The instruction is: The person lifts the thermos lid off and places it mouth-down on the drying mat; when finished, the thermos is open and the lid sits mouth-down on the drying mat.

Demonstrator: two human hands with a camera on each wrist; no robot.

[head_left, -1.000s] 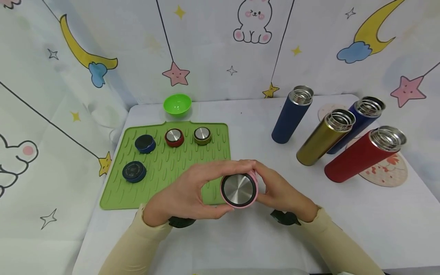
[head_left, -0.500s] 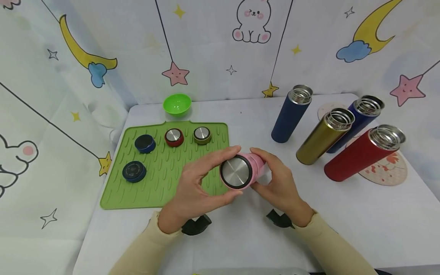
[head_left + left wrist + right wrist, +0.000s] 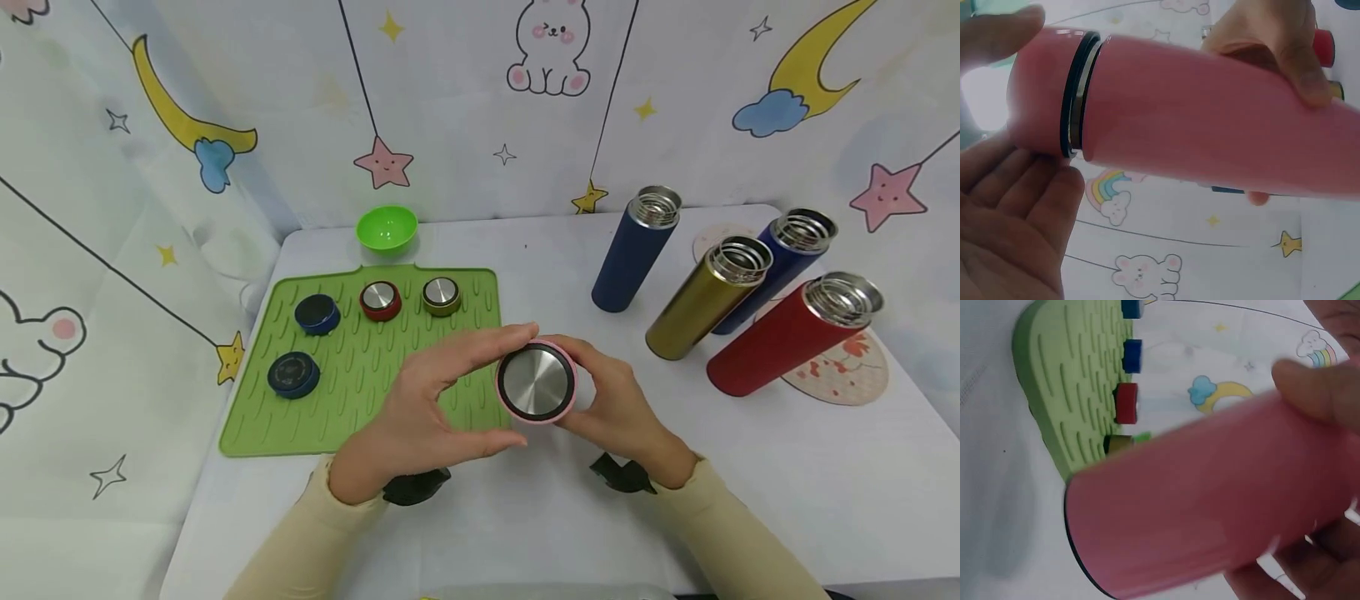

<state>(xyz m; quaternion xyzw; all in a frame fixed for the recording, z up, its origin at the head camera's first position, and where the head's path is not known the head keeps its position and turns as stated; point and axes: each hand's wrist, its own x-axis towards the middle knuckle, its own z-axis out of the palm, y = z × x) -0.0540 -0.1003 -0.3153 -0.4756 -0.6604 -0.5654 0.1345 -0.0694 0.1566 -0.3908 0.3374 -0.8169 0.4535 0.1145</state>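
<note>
A pink thermos flask (image 3: pixel 1197 112) is held between both hands, its steel-topped pink lid (image 3: pixel 537 382) facing the head camera. My right hand (image 3: pixel 618 408) grips the flask's body (image 3: pixel 1210 506), thumb on one side and fingers on the other. Around the lid, my left hand (image 3: pixel 427 400) is spread with fairly straight fingers. In the left wrist view its thumb and fingertips lie at opposite edges of the lid (image 3: pixel 1044 94), and the head view shows the thumb a little apart from the rim. A steel and black band shows between lid and body.
On a green mat (image 3: pixel 375 383) lie a red lid (image 3: pixel 380 301), a gold lid (image 3: pixel 441 297) and two blue lids (image 3: pixel 293 375). Behind stands a green bowl (image 3: pixel 387 230). Uncapped blue, gold (image 3: pixel 708 298) and red (image 3: pixel 795 333) flasks stand at the right, near round patterned coasters (image 3: pixel 847 371).
The flask tilted, showing its side half a second ago, and now its lid faces up again, farther back and slightly right. My left fingers have shifted and spread around the lid.
</note>
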